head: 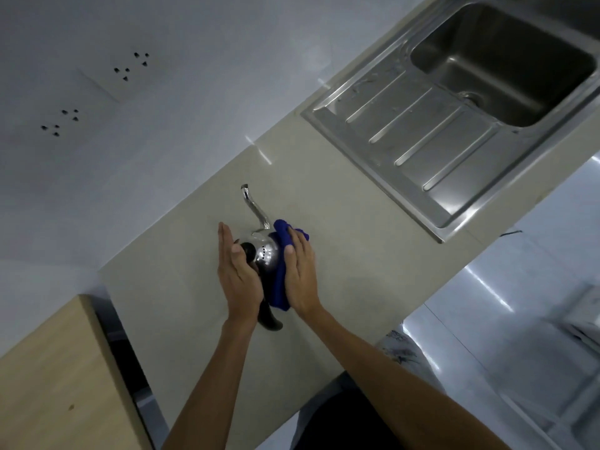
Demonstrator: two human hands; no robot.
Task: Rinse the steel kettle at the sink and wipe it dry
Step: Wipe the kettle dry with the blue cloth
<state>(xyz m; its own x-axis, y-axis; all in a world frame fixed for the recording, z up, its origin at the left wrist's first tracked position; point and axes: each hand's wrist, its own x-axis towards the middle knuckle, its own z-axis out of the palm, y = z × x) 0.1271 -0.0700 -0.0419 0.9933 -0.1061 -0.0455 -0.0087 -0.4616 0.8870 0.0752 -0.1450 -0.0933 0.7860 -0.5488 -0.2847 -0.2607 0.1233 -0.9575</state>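
A shiny steel kettle [267, 253] with a long thin spout and a black knob and handle stands on the beige counter [341, 261]. My left hand [238, 274] lies flat against the kettle's left side, fingers straight, steadying it. My right hand [302, 271] presses a blue cloth [281, 280] against the kettle's right side. The cloth wraps around the body and hangs down towards the counter. Most of the kettle's body is hidden between my hands. The black handle tip pokes out below my left wrist.
A steel sink [500, 63] with a ribbed draining board [415, 131] sits at the far right of the counter. A wooden surface [61, 378] lies at the lower left past a dark gap. Wall sockets [130, 64] are on the white wall.
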